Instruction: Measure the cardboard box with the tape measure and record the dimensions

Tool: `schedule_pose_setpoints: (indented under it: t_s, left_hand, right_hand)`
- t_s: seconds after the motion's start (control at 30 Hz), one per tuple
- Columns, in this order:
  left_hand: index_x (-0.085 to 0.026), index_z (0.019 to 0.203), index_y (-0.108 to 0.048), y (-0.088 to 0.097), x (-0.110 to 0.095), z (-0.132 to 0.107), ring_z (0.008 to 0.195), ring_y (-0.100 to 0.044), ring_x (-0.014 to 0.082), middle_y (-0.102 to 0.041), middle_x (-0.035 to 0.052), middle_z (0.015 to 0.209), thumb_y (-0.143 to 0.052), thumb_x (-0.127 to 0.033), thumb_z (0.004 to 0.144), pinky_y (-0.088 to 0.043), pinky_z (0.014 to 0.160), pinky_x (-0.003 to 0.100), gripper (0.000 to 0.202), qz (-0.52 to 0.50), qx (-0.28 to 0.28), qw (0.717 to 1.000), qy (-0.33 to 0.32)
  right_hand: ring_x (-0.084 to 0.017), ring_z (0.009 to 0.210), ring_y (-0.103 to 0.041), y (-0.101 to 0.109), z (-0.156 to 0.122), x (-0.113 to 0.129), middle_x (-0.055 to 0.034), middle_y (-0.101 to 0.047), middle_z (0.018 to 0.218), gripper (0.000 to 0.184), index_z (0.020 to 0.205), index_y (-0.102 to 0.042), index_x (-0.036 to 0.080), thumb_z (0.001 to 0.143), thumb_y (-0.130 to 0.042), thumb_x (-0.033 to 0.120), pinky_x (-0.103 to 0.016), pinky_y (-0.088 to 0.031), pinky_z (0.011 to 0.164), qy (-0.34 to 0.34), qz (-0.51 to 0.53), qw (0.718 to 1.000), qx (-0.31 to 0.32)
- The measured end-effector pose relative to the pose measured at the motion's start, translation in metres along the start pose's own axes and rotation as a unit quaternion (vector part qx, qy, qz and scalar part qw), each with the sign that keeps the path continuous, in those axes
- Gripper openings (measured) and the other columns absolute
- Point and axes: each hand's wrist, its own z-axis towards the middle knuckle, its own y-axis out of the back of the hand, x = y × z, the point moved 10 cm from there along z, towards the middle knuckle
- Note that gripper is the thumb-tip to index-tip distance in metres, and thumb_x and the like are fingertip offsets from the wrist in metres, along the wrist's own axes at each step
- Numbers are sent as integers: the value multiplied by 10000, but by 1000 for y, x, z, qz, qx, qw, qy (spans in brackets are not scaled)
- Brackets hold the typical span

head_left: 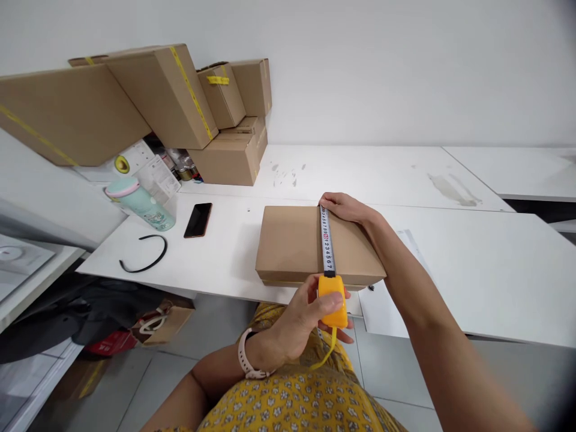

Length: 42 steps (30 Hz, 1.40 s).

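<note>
Pointing away across a sideways-long carton (288, 240), the tape measure (329, 287) is clasped by the left grip (297, 321).

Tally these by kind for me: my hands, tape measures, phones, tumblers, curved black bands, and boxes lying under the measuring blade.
Hands: 2, the left hand and the right hand
Tape measure: 1
Phone: 1
Tumbler: 1
Curved black band: 1
Box under the blade: 1
Total: 7
</note>
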Motion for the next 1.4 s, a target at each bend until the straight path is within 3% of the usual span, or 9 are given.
schedule_pose_setpoints:
  t_s: [0.37, 0.57, 0.7, 0.8, 0.9, 1.0, 1.1, 1.23, 1.4]
  left_hand:
    - [-212, 1097, -550, 4, 16, 6, 799, -680, 178, -540, 123, 1264, -849, -496, 724, -624, 630, 347, 556, 0, -6, 1000, -22]
    - [-212, 1117, -537, 4, 17, 10, 802, -686, 188, -541, 140, 1290, -820, -491, 753, -619, 596, 326, 539, 7, 0, 1000, -24]
    - [-198, 1113, -548, 10, 5, 5, 760, -687, 182, -562, 135, 1248, -809, -510, 733, -605, 553, 296, 557, 15, 8, 1000, -12]
    - [-216, 1175, -562, 28, -19, -17, 766, -695, 191, -583, 146, 1271, -815, -495, 717, -599, 541, 276, 593, 39, 32, 998, -42]
    - [-291, 1260, -539, 73, -54, -51, 791, -706, 206, -504, 138, 1457, -833, -483, 692, -615, 556, 304, 668, 83, -14, 987, -137]
    - [-324, 1265, -533, 131, -77, -82, 817, -710, 210, -328, 96, 1619, -844, -470, 677, -632, 584, 342, 681, 145, -141, 955, -218]
    - [-302, 1224, -519, 168, -69, -84, 779, -713, 203, -424, 104, 1542, -817, -480, 693, -632, 578, 356, 634, 153, -192, 949, -197]
    - [-246, 1225, -498, 172, -70, -64, 734, -713, 214, -630, 72, 1124, -786, -466, 702, -604, 525, 315, 637, 158, -152, 960, -176]
    - [-211, 1197, -514, 150, -127, -46, 682, -723, 201, -621, 125, 1251, -771, -414, 710, -572, 465, 279, 587, 155, -98, 951, -248]
  right_hand:
    - [-166, 680, -406, 6, -14, 20, -14, -503, 707, 423, 693, -458, 226, 876, -564, 592, -321, -355, 634, -10, 13, 1000, -9]
    - [-168, 652, -412, 3, -8, 10, -19, -548, 720, 401, 802, -567, 244, 861, -578, 640, -324, -357, 608, -4, 26, 1000, -6]
    - [-183, 728, -515, 23, -15, 5, -39, -599, 784, 420, 860, -591, 238, 862, -584, 658, -311, -426, 624, -5, 117, 988, -98]
    - [-190, 832, -587, 62, -57, -7, -49, -616, 853, 438, 874, -581, 233, 904, -518, 666, -322, -511, 734, -3, 203, 939, -279]
    - [-191, 832, -607, 75, -129, -29, -49, -611, 838, 447, 891, -621, 237, 930, -491, 663, -355, -538, 813, -37, 189, 899, -393]
    - [-223, 834, -616, 42, -188, -52, -61, -633, 832, 503, 1063, -677, 259, 961, -417, 678, -405, -533, 845, -100, 119, 919, -362]
    - [-235, 831, -635, -11, -213, -59, -72, -670, 919, 629, 1444, -507, 289, 972, -372, 682, -424, -538, 828, -96, 118, 953, -264]
    - [-224, 875, -630, -37, -206, -31, -107, -640, 1259, 676, 1512, -450, 317, 938, -470, 675, -378, -539, 751, -46, 116, 971, -204]
    - [-200, 772, -590, 15, -177, -2, -49, -667, 944, 592, 1294, -641, 276, 844, -638, 661, -335, -492, 665, -83, 78, 949, -293]
